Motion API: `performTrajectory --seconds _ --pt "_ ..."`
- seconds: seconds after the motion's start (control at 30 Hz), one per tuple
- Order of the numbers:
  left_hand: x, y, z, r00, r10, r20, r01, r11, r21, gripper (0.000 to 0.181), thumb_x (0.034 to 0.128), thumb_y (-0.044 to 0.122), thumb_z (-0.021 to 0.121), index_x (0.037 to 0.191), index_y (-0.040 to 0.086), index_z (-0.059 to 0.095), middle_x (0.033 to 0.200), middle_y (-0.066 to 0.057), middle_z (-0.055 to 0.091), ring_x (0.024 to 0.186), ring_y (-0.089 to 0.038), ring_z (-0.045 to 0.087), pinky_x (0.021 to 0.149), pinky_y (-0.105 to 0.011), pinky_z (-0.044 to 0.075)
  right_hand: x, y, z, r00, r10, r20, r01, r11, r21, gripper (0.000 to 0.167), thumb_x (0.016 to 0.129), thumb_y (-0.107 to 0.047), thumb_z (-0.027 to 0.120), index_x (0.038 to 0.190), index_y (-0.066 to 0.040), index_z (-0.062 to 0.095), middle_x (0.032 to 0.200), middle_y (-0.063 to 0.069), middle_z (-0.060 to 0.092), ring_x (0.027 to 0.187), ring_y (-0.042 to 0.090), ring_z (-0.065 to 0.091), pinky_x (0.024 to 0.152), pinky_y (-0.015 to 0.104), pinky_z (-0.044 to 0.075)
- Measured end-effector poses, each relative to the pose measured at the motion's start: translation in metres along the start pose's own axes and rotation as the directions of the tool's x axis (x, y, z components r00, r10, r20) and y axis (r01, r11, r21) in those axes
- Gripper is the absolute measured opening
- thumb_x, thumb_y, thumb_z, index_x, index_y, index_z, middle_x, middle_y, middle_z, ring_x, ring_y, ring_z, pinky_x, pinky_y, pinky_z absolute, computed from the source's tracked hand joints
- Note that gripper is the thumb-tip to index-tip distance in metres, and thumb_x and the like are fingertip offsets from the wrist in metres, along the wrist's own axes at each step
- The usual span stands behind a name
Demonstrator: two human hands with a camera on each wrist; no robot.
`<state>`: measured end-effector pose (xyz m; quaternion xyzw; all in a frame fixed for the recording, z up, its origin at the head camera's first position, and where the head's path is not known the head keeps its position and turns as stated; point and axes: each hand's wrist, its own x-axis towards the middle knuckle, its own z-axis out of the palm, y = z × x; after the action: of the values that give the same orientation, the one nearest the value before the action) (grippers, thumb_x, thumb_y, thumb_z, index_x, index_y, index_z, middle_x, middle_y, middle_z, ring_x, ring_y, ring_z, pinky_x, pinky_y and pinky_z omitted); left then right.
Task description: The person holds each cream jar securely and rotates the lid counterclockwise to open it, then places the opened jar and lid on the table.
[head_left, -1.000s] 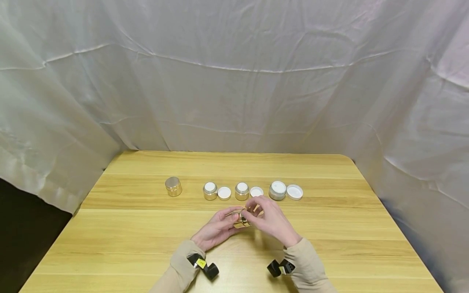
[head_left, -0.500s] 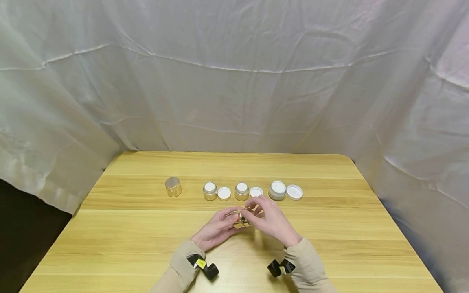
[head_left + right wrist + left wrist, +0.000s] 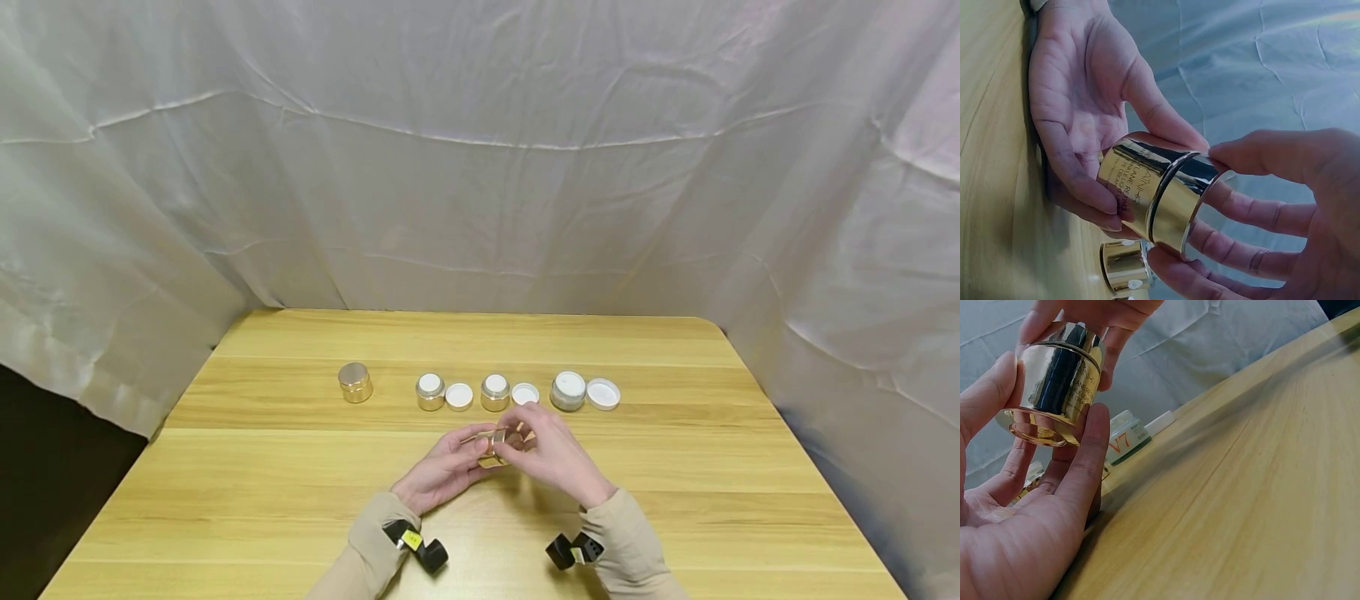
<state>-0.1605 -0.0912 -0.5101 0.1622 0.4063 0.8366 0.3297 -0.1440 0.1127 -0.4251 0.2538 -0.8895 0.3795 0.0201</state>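
the left hand (image 3: 446, 468) is clamped round the body of a printed gold cosmetic jar (image 3: 1138, 181); the right hand (image 3: 553, 454) pinches its gold lid (image 3: 1179, 206) between thumb and curled fingers. held over the wooden table (image 3: 247, 492), the jar lies roughly sideways, its axis running from hand to hand, lid end toward the right.

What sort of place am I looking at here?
Probably a curtained-off recording setup: pale grey fabric hangs behind and beside a wood-grain table, and black wrist cameras are in view.
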Motion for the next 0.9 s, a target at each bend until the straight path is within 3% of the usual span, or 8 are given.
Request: performTrajectory --seconds 0.2,0.43,0.6,0.77,0.9 --pt "-0.0007 0.0006 0.0010 1.000 0.000 -0.004 0.000 1.000 -0.004 0.026 0.1015 0.018 0.059 0.127 0.018 0.058 0.123 0.005 0.064 0.118 -0.008 0.061 0.115 -0.035 0.048 -0.0014 -0.0005 -0.0010 1.000 0.022 0.007 -0.022 1.000 0.014 0.027 0.091 -0.029 0.075 0.108 -0.009 0.068 0.100 0.006 0.069 0.089 0.023 0.067 0.077 0.030 0.061" --pt "-0.0002 -0.0010 -0.0001 1.000 0.023 0.021 -0.023 1.000 -0.001 0.026 0.1022 0.017 0.058 0.128 0.017 0.058 0.121 0.007 0.064 0.119 -0.007 0.060 0.115 -0.037 0.048 0.0006 0.0005 0.0002 0.999 0.048 -0.007 -0.048 0.999 -0.005 0.022 0.097 -0.032 0.066 0.104 -0.011 0.069 0.094 0.003 0.072 0.081 0.012 0.065 0.072 0.022 0.057" --pt "-0.0004 -0.0013 -0.0003 0.999 0.023 0.023 -0.022 1.000 -0.008 0.027 0.1017 0.016 0.058 0.129 0.017 0.058 0.124 0.006 0.064 0.119 -0.008 0.061 0.115 -0.036 0.048 0.0002 0.0012 0.0004 1.000 0.025 -0.009 -0.025 1.000 -0.002 0.013 0.093 -0.026 0.071 0.098 -0.014 0.069 0.092 0.001 0.071 0.082 0.013 0.065 0.073 0.025 0.058" --pt "-0.0004 -0.0016 -0.0008 0.999 0.024 0.030 -0.024 1.000 -0.005 0.028 0.1021 0.015 0.057 0.130 0.018 0.058 0.129 0.004 0.063 0.120 -0.009 0.061 0.116 -0.038 0.047 -0.0008 0.0011 0.0001 1.000 -0.009 -0.010 0.008 1.000 -0.014 0.019 0.088 -0.023 0.076 0.102 -0.012 0.069 0.096 0.001 0.069 0.086 0.019 0.067 0.077 0.030 0.060" --pt "-0.0005 -0.0014 -0.0003 0.999 0.027 0.029 -0.027 1.000 -0.015 0.028 0.1019 0.015 0.058 0.130 0.018 0.057 0.127 0.005 0.064 0.120 -0.008 0.061 0.115 -0.037 0.048 -0.0007 0.0003 0.0004 1.000 0.031 -0.003 -0.031 1.000 -0.001 0.025 0.090 -0.031 0.074 0.106 -0.013 0.069 0.097 0.001 0.070 0.087 0.020 0.067 0.077 0.030 0.060"
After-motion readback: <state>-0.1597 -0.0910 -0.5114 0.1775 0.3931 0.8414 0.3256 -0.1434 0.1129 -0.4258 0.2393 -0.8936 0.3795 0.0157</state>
